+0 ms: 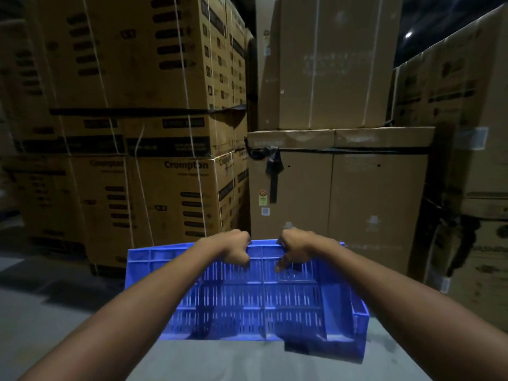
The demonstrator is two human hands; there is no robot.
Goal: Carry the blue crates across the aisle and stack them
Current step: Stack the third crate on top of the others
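While left hand, right hand grip crate rim, cartons near

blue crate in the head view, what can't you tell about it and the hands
Left hand and right hand fingers: head view, curled over the far rim of the blue crate, hidden behind it.
Crate's near left corner: covered by the left forearm.
Small print on the cardboard boxes: dark and blurred.
Other crates, the stack: outside the frame.
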